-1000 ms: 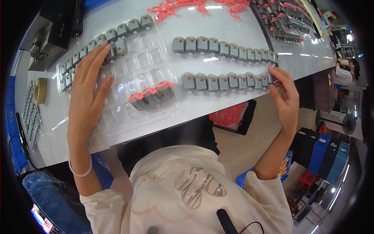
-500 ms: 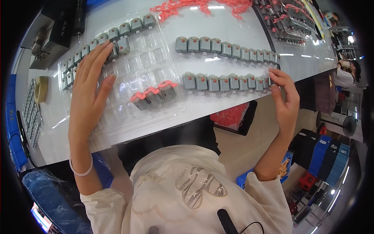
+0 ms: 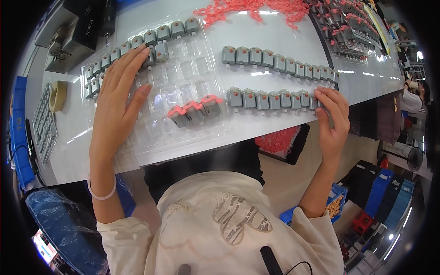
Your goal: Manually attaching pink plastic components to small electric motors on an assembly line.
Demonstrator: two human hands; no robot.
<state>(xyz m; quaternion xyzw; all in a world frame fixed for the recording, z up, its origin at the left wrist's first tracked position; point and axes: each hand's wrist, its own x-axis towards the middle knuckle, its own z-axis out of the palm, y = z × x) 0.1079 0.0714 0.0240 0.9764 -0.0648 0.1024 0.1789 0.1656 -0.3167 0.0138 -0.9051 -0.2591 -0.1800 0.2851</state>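
My left hand (image 3: 118, 98) lies over a clear plastic blister tray (image 3: 158, 142), fingers stretched out and thumb apart. Its fingertips touch the small grey motors in the tray's far rows, hiding some of them. Three motors with pink clips (image 3: 195, 111) sit nearer me in the same tray. To the right, two lines of loose motors stand on the white table. At the right end of the near line of motors (image 3: 262, 100), my right hand (image 3: 333, 119) has thumb and fingers closed around the end motor, mostly hidden by the fingers.
A pile of pink clips (image 3: 256, 10) lies at the far edge. Stacked trays of clipped motors (image 3: 346, 32) stand far right. At the left are a dark metal machine (image 3: 73, 41), a tape roll (image 3: 57, 96) and another motor tray (image 3: 45, 123). A dark bin of pink parts (image 3: 279, 140) sits below the table edge.
The whole view has shifted, so the table things appear farther right. Relative to the near line, my right hand has moved left over its end. My left hand stays over the tray.
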